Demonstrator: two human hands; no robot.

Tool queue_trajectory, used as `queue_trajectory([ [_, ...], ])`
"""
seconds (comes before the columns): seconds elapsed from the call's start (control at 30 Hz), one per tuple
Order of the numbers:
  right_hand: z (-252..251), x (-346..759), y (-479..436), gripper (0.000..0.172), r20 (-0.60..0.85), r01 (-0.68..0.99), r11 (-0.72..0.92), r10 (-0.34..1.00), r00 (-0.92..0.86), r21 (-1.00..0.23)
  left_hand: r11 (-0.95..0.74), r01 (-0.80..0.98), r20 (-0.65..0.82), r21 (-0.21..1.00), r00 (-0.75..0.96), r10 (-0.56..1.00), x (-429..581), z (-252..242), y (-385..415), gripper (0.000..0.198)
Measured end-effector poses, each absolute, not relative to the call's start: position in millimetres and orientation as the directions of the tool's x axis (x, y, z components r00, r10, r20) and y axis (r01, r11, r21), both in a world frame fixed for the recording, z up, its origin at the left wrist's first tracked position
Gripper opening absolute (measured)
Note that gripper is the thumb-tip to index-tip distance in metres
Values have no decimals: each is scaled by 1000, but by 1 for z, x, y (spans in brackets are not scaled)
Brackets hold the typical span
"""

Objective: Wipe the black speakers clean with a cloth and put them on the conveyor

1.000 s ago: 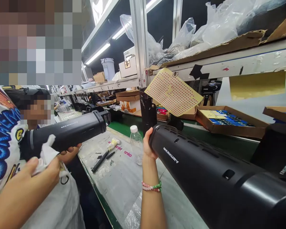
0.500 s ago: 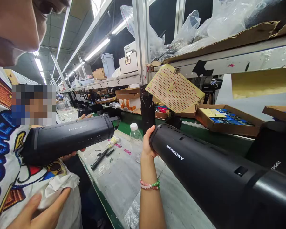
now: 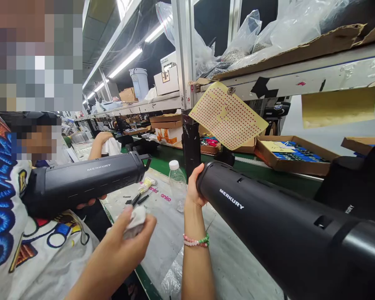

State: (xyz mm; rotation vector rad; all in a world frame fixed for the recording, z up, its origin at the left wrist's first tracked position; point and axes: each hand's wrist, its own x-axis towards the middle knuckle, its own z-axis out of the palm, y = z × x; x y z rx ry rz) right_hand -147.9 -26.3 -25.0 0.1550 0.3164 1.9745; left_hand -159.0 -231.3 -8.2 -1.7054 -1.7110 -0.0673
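Observation:
My left hand (image 3: 195,188), with a beaded bracelet (image 3: 196,240) at its wrist, grips the far end of a large black cylinder marked MERKURY (image 3: 253,212). This cylinder slants from the middle down to the lower right and has slots along its top. Some of my fingers are hidden behind its rim. My right hand is not in view. On the left, a co-worker's hand (image 3: 125,250) pinches a white cloth (image 3: 137,221). A second black MERKURY cylinder (image 3: 87,177), with a strap at its end, lies on a co-worker's other hand (image 3: 92,203).
A clear bottle (image 3: 177,183) with a white cap stands on the table (image 3: 156,233). Black-handled tools (image 3: 142,199) lie nearby. Cartons of blue parts (image 3: 300,156) line the back. A dotted sheet (image 3: 228,114) hangs from the shelf (image 3: 315,66); more black MERKURY material (image 3: 343,187) is at right.
The co-worker's hand with the white cloth has moved right and up from the lower left corner, away from the shirt. My left hand and its cylinder stay nearly the same.

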Motion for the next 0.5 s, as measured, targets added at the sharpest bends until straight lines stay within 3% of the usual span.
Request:
queue_trajectory([
  [0.07, -26, -150, -26, 39, -65, -893, -441, 892, -447, 92, 131, 853, 467, -505, 143, 873, -157, 8, -202, 18],
  [0.17, -26, -150, -29, 37, -94, -821, -473, 878, -470, -318, 138, 750, 405, -647, 185, 895, -161, 32, -168, 16],
  [0.23, -24, -147, -32, 47, -40, -719, -337, 917, -396, -608, 129, 631, 338, -765, 224, 914, -169, 45, -149, 21],
  [0.3, -19, -142, -36, 57, 77, -580, -98, 960, -269, -809, 103, 563, 288, -820, 251, 924, -180, 51, -132, 28],
  [0.4, -12, -132, -38, 65, 245, -325, 194, 962, -123, -925, 55, 653, 286, -755, 253, 924, -200, 42, -108, 32],
  [0.5, -11, -127, -34, 69, 356, -50, 354, 933, -47, -934, 34, 778, 319, -627, 217, 923, -216, 19, -94, 28],
])
